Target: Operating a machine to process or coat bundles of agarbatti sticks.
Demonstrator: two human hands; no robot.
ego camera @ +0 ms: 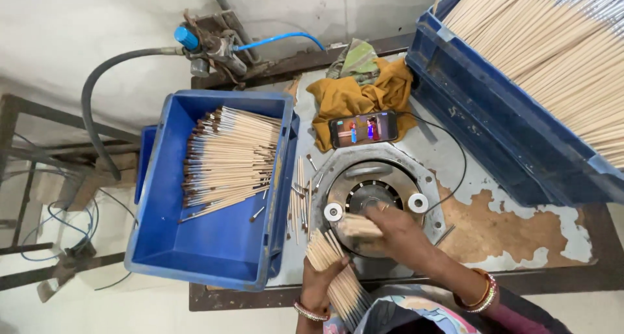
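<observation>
At the frame's bottom edge, the left hand [320,279] grips a bundle of sticks [335,272], the right hand [396,233] pinches a few sticks [357,227] over the round metal fixture [374,191], bare tabletop [507,236] lying open rightward.

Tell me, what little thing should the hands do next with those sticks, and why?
Probably the right hand should push its few sticks down into the round metal machine. That hand already hovers over the opening, while the left hand grips a big waiting bundle. Finished ones lie stacked in the blue crate beside it.
</observation>
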